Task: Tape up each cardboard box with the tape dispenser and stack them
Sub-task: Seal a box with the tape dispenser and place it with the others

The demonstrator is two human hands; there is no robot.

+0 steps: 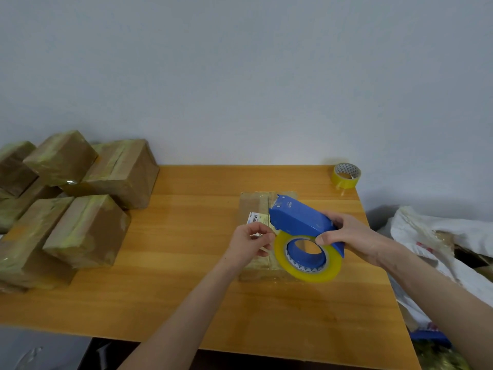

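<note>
Holds the blue tape dispenser (298, 217) just above the cardboard box (253, 205), right hand (349, 236) curled round its rear grip, thumb against the yellow tape roll (309, 273) — pinches the loose tape end (258, 236) between left hand (249, 245) thumb and forefinger over the box's left half — other fingers loosely curled.

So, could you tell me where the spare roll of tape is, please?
In the head view, the spare tape roll stands at the far right corner of the table, near the wall, beyond the tape dispenser and the box under it.
</note>
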